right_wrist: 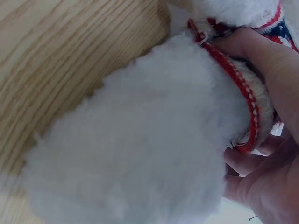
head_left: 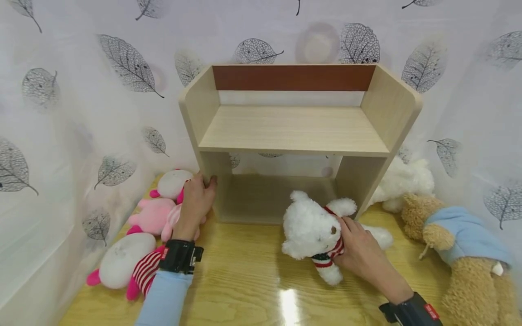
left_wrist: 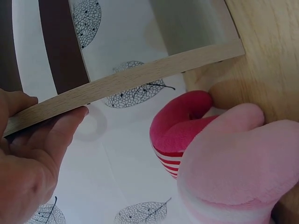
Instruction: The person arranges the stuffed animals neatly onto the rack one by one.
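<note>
A white teddy bear [head_left: 306, 224] in a knitted sweater with red trim is tilted sideways at the front of a pale wooden shelf unit [head_left: 293, 131]. My right hand [head_left: 363, 251] grips the bear around its sweater. In the right wrist view, the thumb and fingers [right_wrist: 243, 161] press into the knit beside the white fur [right_wrist: 135, 135]. My left hand [head_left: 195, 203] holds the unit's left side panel. The left wrist view has the thumb on one face of the panel edge [left_wrist: 140, 72] and the fingers on the other.
Left of the unit lie a pink plush toy [head_left: 152, 217], a white-and-pink one in red stripes [head_left: 128, 260] and another behind [head_left: 173, 183]. On the right are a brown teddy bear [head_left: 469, 235] in blue and a white plush [head_left: 409, 179]. A leaf-print curtain [head_left: 261, 27] hangs behind.
</note>
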A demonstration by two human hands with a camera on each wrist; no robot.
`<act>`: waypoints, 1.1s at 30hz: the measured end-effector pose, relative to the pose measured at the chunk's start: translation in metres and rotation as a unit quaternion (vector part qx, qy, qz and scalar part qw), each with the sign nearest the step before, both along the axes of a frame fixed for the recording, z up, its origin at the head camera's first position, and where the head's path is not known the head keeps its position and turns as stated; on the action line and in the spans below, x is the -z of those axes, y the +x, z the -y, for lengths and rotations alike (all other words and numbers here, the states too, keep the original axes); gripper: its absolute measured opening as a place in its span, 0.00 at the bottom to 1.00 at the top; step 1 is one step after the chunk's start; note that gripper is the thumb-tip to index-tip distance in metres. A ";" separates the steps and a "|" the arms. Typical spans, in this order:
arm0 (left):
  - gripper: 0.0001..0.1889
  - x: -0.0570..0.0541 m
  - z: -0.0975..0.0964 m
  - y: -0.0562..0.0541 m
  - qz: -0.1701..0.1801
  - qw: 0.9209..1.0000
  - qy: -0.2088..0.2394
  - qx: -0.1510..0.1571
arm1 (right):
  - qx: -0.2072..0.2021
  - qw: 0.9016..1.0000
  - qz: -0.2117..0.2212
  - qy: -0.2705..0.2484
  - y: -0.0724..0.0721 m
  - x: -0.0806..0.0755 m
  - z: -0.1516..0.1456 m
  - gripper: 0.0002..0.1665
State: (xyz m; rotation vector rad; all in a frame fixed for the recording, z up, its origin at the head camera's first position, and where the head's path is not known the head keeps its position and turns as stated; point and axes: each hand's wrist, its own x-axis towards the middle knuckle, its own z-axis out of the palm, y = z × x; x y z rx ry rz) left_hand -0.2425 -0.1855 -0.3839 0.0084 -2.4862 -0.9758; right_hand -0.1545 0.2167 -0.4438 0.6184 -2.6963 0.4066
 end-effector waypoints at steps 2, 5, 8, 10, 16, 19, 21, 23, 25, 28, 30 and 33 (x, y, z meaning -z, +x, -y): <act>0.15 0.001 -0.001 0.000 -0.004 1.000 -0.004 0.000 | -0.004 1.000 0.009 -0.022 -0.001 -0.002 0.002 0.50; 0.15 0.002 -0.001 0.000 -0.003 1.000 -0.002 0.002 | -0.003 0.998 0.024 -0.066 -0.005 -0.007 0.008 0.47; 0.15 0.002 -0.001 0.000 -0.004 1.000 0.002 0.005 | -0.003 0.993 0.028 -0.110 -0.012 -0.012 0.017 0.45; 0.15 0.003 0.000 -0.001 -0.009 1.000 0.002 0.008 | -0.006 0.990 0.027 -0.136 -0.017 -0.014 0.023 0.47; 0.15 0.003 0.000 -0.002 -0.020 1.000 -0.001 0.011 | -0.027 0.977 0.036 -0.209 -0.030 -0.012 0.040 0.56; 0.15 0.003 0.001 -0.002 -0.018 1.000 -0.003 0.010 | -0.008 0.970 0.065 -0.235 -0.037 -0.012 0.048 0.57; 0.15 0.003 0.001 -0.002 -0.017 1.000 -0.004 0.009 | 0.009 0.964 0.090 -0.248 -0.042 -0.012 0.053 0.57; 0.15 0.003 0.000 -0.001 -0.018 1.000 -0.006 0.007 | 0.024 0.961 0.108 -0.253 -0.048 -0.012 0.056 0.59; 0.16 0.002 0.000 0.001 -0.014 1.000 -0.003 0.007 | 0.034 0.959 0.118 -0.254 -0.053 -0.012 0.059 0.60; 0.15 0.002 0.001 0.002 -0.008 1.000 0.000 0.008 | 0.045 0.959 0.124 -0.250 -0.060 -0.011 0.063 0.58; 0.14 0.002 0.001 0.002 -0.007 1.000 0.002 0.012 | 0.053 0.958 0.121 -0.253 -0.065 -0.010 0.066 0.53; 0.14 0.004 0.000 0.001 -0.013 1.000 -0.001 0.014 | 0.055 0.956 0.112 -0.265 -0.072 -0.009 0.072 0.45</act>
